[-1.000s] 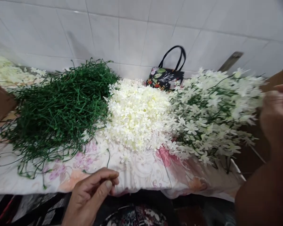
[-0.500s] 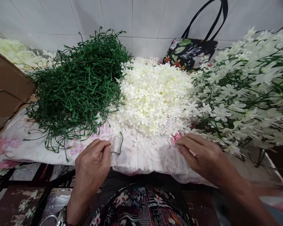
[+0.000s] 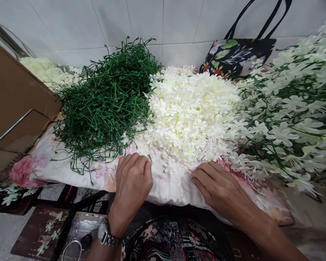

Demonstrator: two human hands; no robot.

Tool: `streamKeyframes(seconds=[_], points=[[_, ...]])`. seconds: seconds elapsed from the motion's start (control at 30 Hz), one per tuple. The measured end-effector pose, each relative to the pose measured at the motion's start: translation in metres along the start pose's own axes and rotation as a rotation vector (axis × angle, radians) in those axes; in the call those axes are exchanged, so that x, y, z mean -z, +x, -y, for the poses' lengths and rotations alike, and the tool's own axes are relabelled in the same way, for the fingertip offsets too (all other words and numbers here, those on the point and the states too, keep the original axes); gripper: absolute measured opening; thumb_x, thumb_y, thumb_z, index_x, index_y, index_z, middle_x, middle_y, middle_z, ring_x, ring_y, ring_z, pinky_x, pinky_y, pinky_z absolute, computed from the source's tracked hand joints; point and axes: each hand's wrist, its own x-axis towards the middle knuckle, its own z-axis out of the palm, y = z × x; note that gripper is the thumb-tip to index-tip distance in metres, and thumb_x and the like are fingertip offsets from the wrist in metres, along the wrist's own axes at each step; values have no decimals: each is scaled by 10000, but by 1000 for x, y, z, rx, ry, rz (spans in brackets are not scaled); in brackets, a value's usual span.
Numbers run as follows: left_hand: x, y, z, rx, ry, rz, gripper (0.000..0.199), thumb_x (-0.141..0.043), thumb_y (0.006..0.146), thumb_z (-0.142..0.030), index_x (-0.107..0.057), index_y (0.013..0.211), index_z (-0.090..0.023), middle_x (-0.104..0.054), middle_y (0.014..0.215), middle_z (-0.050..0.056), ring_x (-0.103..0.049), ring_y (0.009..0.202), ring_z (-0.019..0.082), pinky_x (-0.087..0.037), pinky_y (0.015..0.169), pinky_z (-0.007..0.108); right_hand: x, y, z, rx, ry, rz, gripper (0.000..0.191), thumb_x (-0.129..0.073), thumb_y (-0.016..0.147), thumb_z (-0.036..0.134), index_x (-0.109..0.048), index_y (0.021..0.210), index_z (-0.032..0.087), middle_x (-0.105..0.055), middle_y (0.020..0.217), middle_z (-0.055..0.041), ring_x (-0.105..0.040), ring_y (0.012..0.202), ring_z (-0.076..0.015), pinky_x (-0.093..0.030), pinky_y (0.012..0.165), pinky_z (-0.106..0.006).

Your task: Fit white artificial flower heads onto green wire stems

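My left hand [image 3: 134,175] is closed in a fist over the cloth's front part. A bit of green plastic flower stem [image 3: 149,158] peeks out beside its index finger; the rest is hidden by the hand. My right hand [image 3: 218,186] rests low over the cloth, palm down, with fingers bent and pressed together. What its fingertips hold, if anything, cannot be seen. Beyond my hands lies a heap of white artificial blossoms [image 3: 190,112]. To its left is a tangled pile of green stems [image 3: 105,105]. One loose blossom [image 3: 169,167] lies between my hands.
Assembled white flower sprays [image 3: 285,134] crowd the right side. A floral handbag [image 3: 239,58] leans on the tiled wall. At left stands a cardboard box [image 3: 16,98] near a metal wire handle [image 3: 13,127]. The flowered cloth [image 3: 62,172] covers the work surface.
Both hands have moved closer together, the left turning knuckles up so the stem it pinched is mostly hidden. The camera view has shifted left, so the scene sits further right.
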Motion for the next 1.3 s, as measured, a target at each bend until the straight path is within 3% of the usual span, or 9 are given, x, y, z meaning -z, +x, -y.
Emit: streamKeyframes(seconds=[0.13,0.27,0.37,0.43,0.53,0.67,0.8,0.97,1.3], points=[[-4,0,-22,-177,-55,64,193,-450,822,-78,-574,703,-165,-570,693,41,-504,682,202,-363,654,341,3,0,2,-8,70,-89,160,-440,889,83,-540,777,136,-544,730,-67,-478,720,-181,-374,672,-317],[-15,5,-33,-207,-37,143,202,-455,787,-34,-565,688,-171,-569,707,43,-508,700,208,-372,667,347,3,-2,1,-29,119,-149,130,-456,887,92,-519,793,156,-536,662,-29,-469,641,-154,-379,634,-296],[-18,7,-31,-181,-134,99,222,-438,789,-34,-548,660,-178,-556,674,36,-503,678,195,-373,662,342,2,-5,0,-94,253,-170,103,-458,890,100,-524,851,169,-545,691,-19,-502,662,-138,-404,625,-265],[-16,6,-28,-108,-306,22,214,-439,789,-47,-545,658,-180,-544,649,21,-495,647,174,-375,638,322,5,-6,0,-156,373,-153,102,-456,893,106,-527,882,178,-554,732,-17,-524,690,-123,-418,620,-238],[-9,3,-23,98,-744,-30,150,-508,749,-81,-570,656,-180,-541,623,-4,-485,598,135,-375,569,264,13,-5,3,-227,512,-117,112,-457,892,111,-530,905,195,-562,777,-9,-538,714,-105,-429,625,-210],[-3,-5,-20,453,-1409,34,30,-658,649,-161,-632,638,-171,-549,584,-19,-462,525,96,-356,488,216,25,7,18,-233,580,-169,125,-468,877,101,-526,913,206,-568,779,1,-544,708,-94,-436,626,-193],[-1,-12,-26,679,-1802,120,187,-776,553,-257,-618,577,-161,-525,533,-27,-459,467,81,-364,457,210,31,21,39,-185,640,-221,136,-468,864,90,-519,909,208,-577,769,3,-554,684,-92,-444,595,-189],[-1,-18,-32,732,-1933,176,262,-824,502,-275,-590,542,-167,-517,513,-39,-453,433,68,-401,440,203,30,32,56,-138,655,-241,137,-467,862,76,-524,930,181,-565,735,-5,-543,653,-96,-445,574,-205],[-8,-24,-28,581,-1804,23,157,-811,585,-285,-694,632,-191,-588,579,-18,-497,505,81,-421,469,179,20,33,60,-100,523,-267,128,-456,863,70,-523,942,145,-572,716,-30,-533,654,-127,-461,587,-253]])
